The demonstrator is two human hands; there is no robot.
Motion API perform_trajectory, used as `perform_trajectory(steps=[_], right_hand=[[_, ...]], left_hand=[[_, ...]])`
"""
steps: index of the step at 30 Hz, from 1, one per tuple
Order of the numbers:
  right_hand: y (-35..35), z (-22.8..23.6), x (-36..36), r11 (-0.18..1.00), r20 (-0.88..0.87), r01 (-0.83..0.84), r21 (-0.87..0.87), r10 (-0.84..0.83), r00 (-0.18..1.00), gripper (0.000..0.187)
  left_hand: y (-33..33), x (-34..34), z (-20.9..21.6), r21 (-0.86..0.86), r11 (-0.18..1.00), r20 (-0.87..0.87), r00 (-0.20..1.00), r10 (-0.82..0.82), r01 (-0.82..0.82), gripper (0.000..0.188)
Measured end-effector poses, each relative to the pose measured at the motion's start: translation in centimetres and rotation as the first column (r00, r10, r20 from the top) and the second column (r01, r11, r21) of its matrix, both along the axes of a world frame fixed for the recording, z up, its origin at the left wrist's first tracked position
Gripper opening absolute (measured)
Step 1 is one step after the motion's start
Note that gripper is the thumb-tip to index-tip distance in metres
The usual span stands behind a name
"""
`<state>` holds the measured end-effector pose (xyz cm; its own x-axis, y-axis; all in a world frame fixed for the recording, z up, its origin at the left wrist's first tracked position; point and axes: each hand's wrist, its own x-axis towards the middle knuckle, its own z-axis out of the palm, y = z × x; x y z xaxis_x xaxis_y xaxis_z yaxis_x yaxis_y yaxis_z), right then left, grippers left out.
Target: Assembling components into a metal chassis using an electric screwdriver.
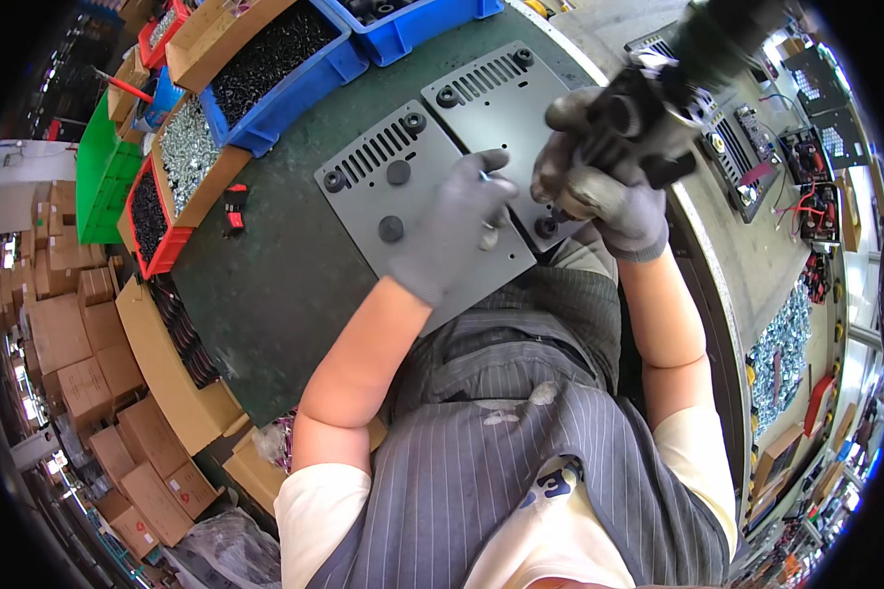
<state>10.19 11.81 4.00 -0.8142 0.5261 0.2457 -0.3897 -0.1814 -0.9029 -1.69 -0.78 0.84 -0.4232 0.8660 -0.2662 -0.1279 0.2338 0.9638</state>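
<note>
My right hand (pixel 609 187), in a grey glove, is wrapped round a black power screwdriver (pixel 634 113), held over the right one of two grey slotted metal plates (pixel 501 108). Below the tool, a round black foot (pixel 546 227) sits at that plate's near corner. My left hand (pixel 457 226), also gloved, hovers over or rests on the left plate (pixel 363 211), its fingers bent; anything small in them is hidden. On this left plate, two black feet with centre holes (pixel 414 123) sit at the far corners, and two plain black discs (pixel 391 229) lie nearer.
Blue bins (pixel 275 74) of black screws and parts line the far left edge. Beside them stand a cardboard tray (pixel 189 147) of silver screws and a red bin (pixel 152 221). A small red-and-black object (pixel 235 209) lies on the dark green mat (pixel 265 285). Electronic assemblies (pixel 742 147) are at right.
</note>
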Motion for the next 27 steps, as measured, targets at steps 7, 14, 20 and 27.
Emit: perform_trajectory(steps=[7,14,20,27], right_hand=[[-0.5,1.8,0.4,0.999,-0.419,-0.050,-0.018,0.038,0.907,0.049],[-2.0,2.6,-1.1,0.987,-0.587,-0.149,-0.056,0.088,0.805,0.045],[-3.4,2.8,-1.9,0.975,-0.576,-0.210,-0.075,0.130,0.807,0.045],[-4.7,3.3,-1.8,0.987,-0.496,-0.158,-0.014,0.130,0.858,0.042]], left_hand=[[-3.1,-0.1,0.1,0.092,0.977,0.739,0.671,0.064,-0.194,0.030],[-5.1,0.3,-0.7,0.193,0.979,0.798,0.591,-0.116,-0.069,0.044],[-5.8,0.8,-0.4,0.217,0.975,0.868,0.464,-0.175,-0.038,0.048],[-5.8,1.1,-0.5,0.122,0.987,0.918,0.390,-0.073,-0.102,0.043]])
